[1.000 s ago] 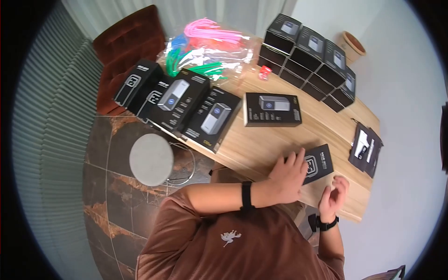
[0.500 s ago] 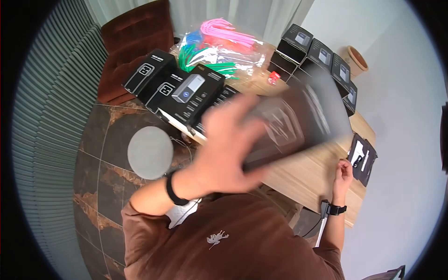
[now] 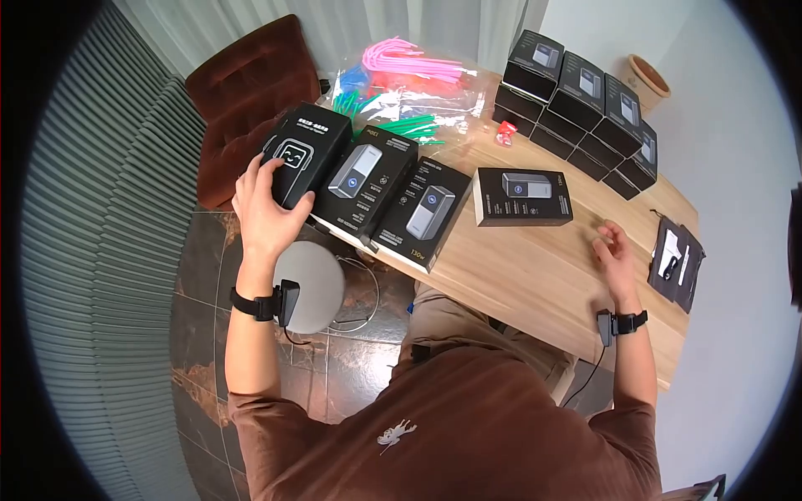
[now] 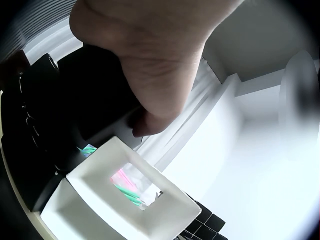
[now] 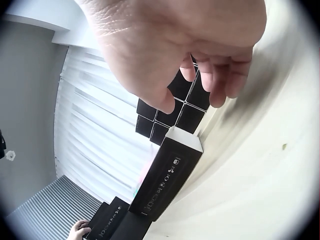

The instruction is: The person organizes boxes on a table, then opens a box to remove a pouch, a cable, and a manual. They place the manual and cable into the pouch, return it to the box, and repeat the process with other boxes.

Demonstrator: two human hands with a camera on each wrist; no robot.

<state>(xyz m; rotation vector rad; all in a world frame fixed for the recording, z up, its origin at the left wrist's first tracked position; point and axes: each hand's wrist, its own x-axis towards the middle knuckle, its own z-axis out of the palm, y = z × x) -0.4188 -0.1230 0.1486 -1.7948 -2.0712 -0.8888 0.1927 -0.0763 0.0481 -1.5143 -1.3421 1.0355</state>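
- The right hand (image 3: 614, 246) rests loosely curled on the wooden table (image 3: 535, 275), holding nothing, likely idle
- The left hand (image 3: 266, 204) grips the black box (image 3: 302, 154) at the table's far left end, setting it beside a row of similar boxes (image 3: 393, 188)
- It is matte black, with a white square emblem on top

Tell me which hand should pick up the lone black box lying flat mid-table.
Probably the right. The right hand rests empty on the table, loosely curled, close to the lone black box. The left hand grips the box with the face logo at the table's far left end, beyond two other boxes.
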